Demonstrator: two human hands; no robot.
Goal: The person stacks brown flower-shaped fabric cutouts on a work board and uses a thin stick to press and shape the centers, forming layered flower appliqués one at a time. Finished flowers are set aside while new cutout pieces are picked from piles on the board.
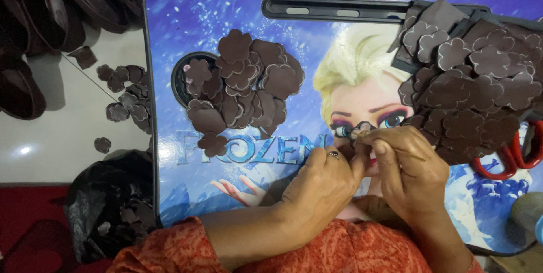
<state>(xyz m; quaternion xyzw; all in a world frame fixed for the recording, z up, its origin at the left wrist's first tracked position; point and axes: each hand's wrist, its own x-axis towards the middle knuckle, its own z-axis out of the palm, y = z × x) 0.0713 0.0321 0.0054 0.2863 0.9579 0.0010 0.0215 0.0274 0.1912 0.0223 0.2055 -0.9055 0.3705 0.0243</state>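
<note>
Dark brown flower-shaped cutout (361, 129), small and partly hidden, sits pinched between the fingertips of both hands just right of the frame's middle, above the printed lap table (226, 1). Left hand (319, 185) curls its fingers onto the piece from the left, a ring on one finger; right hand (410, 168) closes thumb and forefinger on it from the right and also grips a thin stick (417, 156) that slants toward lower right. Bare tabletop lies only in a narrow strip between the hands and the heap of loose cutouts (243, 83) at centre left. A larger pile of brown foam sheets and flower shapes (469, 75) crowds the upper right, its lower edge just beside the right hand's knuckles. Red-handled scissors (509, 157) lie close to the right of that hand, partly under the pile. Along the table's left edge, more cutouts (127, 95) scatter over the pale floor, with a black plastic bag (107, 199) at lower left.
</note>
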